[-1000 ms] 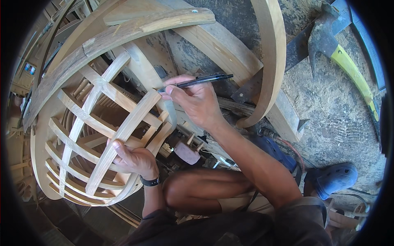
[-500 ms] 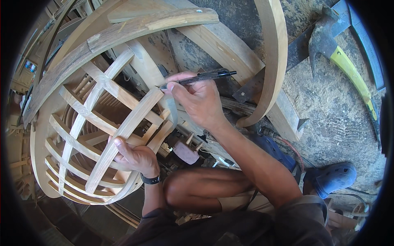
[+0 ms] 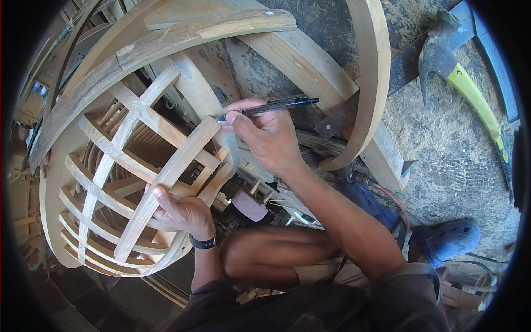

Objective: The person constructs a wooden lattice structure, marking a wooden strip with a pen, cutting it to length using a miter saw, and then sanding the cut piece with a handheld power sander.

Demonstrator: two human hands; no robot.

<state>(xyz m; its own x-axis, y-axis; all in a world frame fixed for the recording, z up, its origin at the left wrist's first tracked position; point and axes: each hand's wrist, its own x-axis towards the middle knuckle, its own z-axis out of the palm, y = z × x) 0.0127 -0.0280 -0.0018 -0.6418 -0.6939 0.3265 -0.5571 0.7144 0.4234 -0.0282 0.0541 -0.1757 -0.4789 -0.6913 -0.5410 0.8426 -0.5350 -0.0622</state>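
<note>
Little has moved since a second ago: the pen [image 3: 290,103] sits slightly further right in my view. Nearest, I see the left hand [image 3: 185,213], its grip pinching a wooden strip [image 3: 176,165] on the curved frame [image 3: 103,171]. Beyond, the right hand's [image 3: 271,135] grip pinches the pen at the strip's upper end. Farther right lies a yellow-handled hammer [image 3: 474,95].

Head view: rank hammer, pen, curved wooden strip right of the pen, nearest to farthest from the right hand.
1. Pen: held in the right hand.
2. Curved wooden strip: to the hand's right.
3. Hammer: upper right, beyond the strip.
</note>
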